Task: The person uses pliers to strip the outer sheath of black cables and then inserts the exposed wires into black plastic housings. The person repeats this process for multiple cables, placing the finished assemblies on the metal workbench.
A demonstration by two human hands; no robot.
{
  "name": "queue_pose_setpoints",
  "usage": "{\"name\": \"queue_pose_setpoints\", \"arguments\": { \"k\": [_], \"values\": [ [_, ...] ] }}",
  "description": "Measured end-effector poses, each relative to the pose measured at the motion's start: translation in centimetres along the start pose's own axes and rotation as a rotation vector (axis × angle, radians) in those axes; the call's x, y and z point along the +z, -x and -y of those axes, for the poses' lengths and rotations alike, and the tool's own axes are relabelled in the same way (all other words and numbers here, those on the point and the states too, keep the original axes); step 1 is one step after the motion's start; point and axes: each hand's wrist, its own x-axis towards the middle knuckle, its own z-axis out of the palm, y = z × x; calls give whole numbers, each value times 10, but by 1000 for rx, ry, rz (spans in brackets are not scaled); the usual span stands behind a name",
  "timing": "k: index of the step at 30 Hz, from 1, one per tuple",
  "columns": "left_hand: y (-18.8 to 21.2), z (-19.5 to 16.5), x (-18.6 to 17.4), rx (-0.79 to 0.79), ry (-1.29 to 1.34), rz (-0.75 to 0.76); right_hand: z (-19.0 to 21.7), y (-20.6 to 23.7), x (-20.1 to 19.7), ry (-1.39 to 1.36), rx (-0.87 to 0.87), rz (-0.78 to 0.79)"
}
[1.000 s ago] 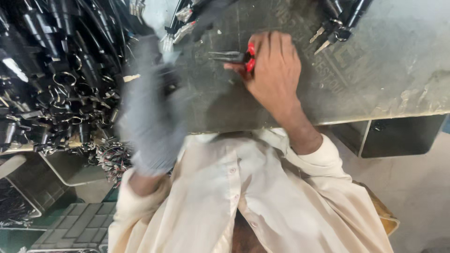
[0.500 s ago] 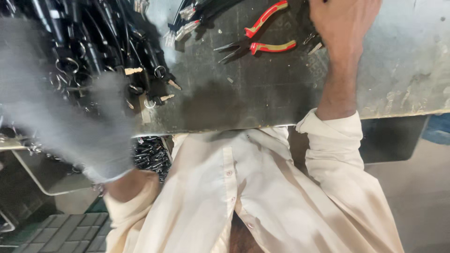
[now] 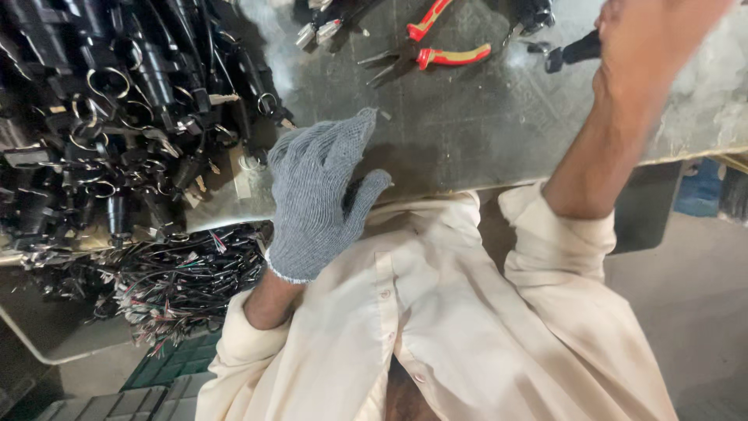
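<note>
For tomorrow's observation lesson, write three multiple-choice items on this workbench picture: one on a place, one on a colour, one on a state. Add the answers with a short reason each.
1. Where do the pliers lie?
A. On the metal table, beyond the gloved hand
B. In the pile of black parts
C. On the floor

2. What colour is the glove on the left hand?
A. Red
B. Grey
C. Yellow

3. What is the state of the right hand?
A. Gloved and gripping the pliers
B. Bare, by a small black part at the far side of the table
C. Resting in the lap

Answers:
1 A: the pliers sit alone on bare metal, right of the pile of black parts.
2 B: the knit glove is plainly grey.
3 B: no glove shows on it, and the pliers lie apart from it.
</note>
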Motion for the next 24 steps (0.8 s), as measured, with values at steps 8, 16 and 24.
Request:
{"name": "queue_pose_setpoints", "arguments": {
  "k": [8,16,24],
  "values": [
    [-26,-15,34,-54,324,179,74,193,33,-472,304,564],
    [-2,2,56,-161,1208,83,83,207,34,-777,357,609],
    [-72,29,53,477,559,-15,94,205,52,-173,102,803]
  ]
}}
